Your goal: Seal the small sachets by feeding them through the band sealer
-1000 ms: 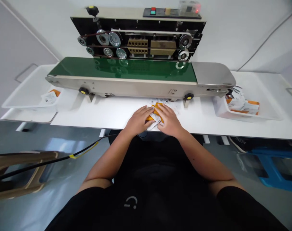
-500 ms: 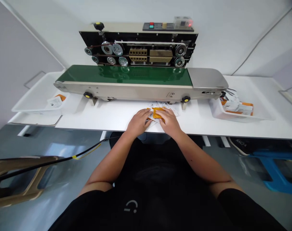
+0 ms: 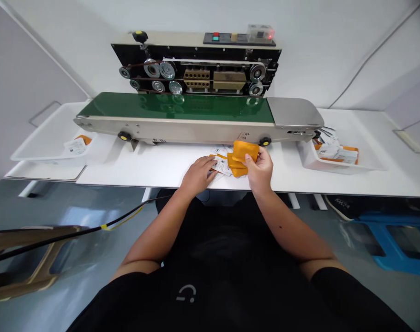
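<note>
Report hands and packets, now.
Right hand: grip on orange packet, raised. Left hand: on white packets. Machine just beyond.

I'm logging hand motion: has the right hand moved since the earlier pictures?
Yes, the right hand has moved rightward, closer to the right front knob on the conveyor machine.

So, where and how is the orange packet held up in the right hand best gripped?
Probably its lower right corner, from the right: the orange packet is flat and raised over the pile, so the right hand can pinch it, thumb in front, fingers behind.
</note>
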Demonstrator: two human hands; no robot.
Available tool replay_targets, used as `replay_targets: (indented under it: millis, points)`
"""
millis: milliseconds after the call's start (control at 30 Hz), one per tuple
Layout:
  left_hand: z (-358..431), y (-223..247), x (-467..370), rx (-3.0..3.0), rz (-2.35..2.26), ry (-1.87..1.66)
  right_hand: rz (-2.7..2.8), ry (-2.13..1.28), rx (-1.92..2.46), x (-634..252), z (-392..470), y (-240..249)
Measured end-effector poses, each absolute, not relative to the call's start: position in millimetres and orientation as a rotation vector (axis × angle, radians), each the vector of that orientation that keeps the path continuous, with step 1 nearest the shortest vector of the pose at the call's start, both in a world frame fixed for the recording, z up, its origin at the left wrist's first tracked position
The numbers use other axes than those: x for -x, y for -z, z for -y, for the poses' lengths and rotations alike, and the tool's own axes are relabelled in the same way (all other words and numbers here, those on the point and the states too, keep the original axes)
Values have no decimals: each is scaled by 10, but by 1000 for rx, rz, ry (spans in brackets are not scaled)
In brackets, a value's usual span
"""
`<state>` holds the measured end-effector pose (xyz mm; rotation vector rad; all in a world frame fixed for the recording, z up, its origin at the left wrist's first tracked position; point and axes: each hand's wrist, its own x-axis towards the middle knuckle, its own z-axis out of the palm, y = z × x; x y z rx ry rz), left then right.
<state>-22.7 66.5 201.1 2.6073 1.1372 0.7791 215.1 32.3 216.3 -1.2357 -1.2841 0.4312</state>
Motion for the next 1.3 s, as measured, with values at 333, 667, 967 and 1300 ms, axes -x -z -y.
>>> replay_targets:
  millis: [333,667,967,1300]
  points:
    - [-656,-2036,235,-2634,-1132,-781,948,-721,1041,-2467,-397,-2888]
    - [-631,-2055,237,-2646,-1151,-792,805,-725,1386,-3306,-1709,-3631]
    - [-611,-2080,241,-2631,-1182,-773,592,-839,1391,-2924,-2035,-3760]
    - [-617,-2112,248,-2657,-1166,-651,1240,-456,1500,-2715,-1961,-3767]
